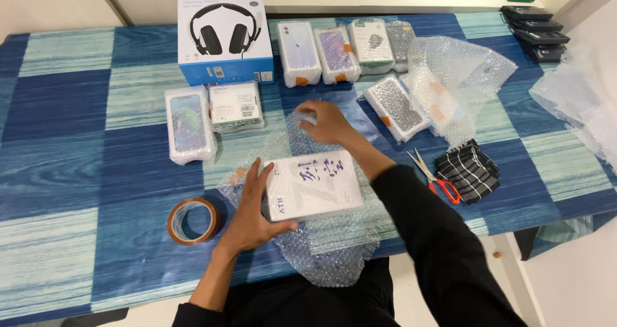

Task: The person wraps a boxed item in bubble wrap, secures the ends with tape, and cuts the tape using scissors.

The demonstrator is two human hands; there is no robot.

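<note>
A white flat box (pixel 315 189) lies on a sheet of bubble wrap (pixel 334 250) near the table's front edge. My left hand (pixel 254 208) rests on the box's left end, fingers spread, thumb under its front corner. Beyond the box my right hand (pixel 324 121) pinches the far edge of the bubble wrap, lifting it slightly.
A roll of brown tape (pixel 191 221) sits left of the box; red-handled scissors (pixel 434 176) and a striped black cloth (pixel 468 171) to the right. Several bubble-wrapped boxes (pixel 189 124) and a headphone box (pixel 225 38) stand farther back. Loose bubble wrap (pixel 459 76) lies at back right.
</note>
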